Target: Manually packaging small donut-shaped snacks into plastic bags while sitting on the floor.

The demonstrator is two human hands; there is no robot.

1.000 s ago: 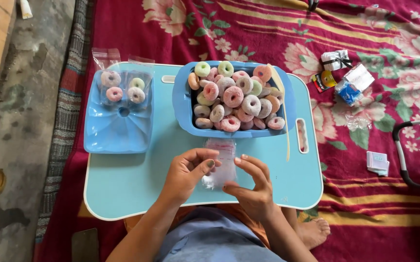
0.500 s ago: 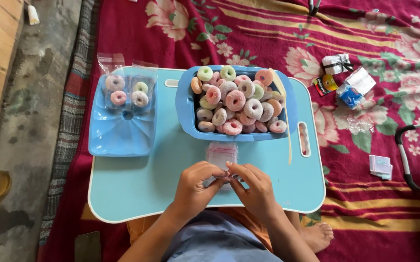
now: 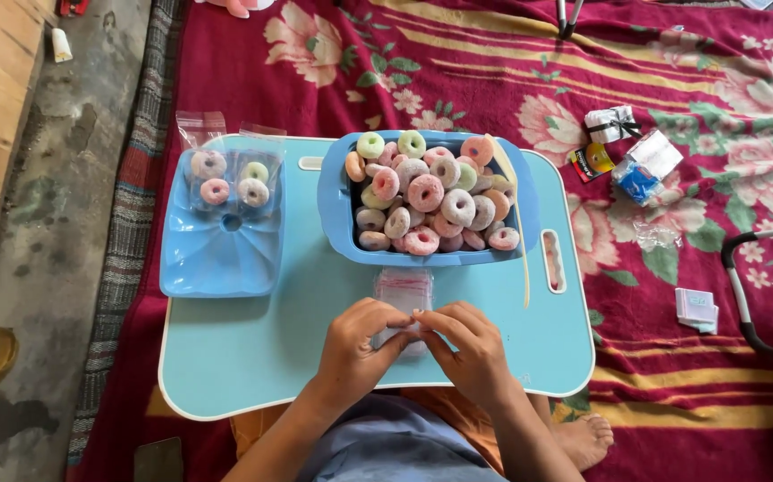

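**Head view: both hands pinch a small clear bag at the table's near edge**

Head camera looks straight down on two hands meeting at about 6 o'clock on the pale blue table (image 3: pixel 252 357). The left hand (image 3: pixel 355 344) and right hand (image 3: pixel 471 344) have their fingers (image 3: pixel 404 319) closed together on the near end of a small clear plastic bag (image 3: pixel 402 290), which lies flat and reaches toward 12 o'clock, its far end just short of the blue tub (image 3: pixel 337 223). Whether anything is inside the bag cannot be told.

That tub is heaped with pastel sugar-coated ring sweets (image 3: pixel 426 192), and a thin pale stick (image 3: pixel 520 241) leans along its 3 o'clock side. At 10 o'clock sits a light blue lid (image 3: pixel 217 259) holding a few filled bags of rings (image 3: pixel 225 183).

Risks, as a judgement: the film is thin and slick, so the pinch could slip or tear the mouth; the tub is piled high and close, so a knuckle nudging it could spill rings onto the red floral blanket (image 3: pixel 672 375).
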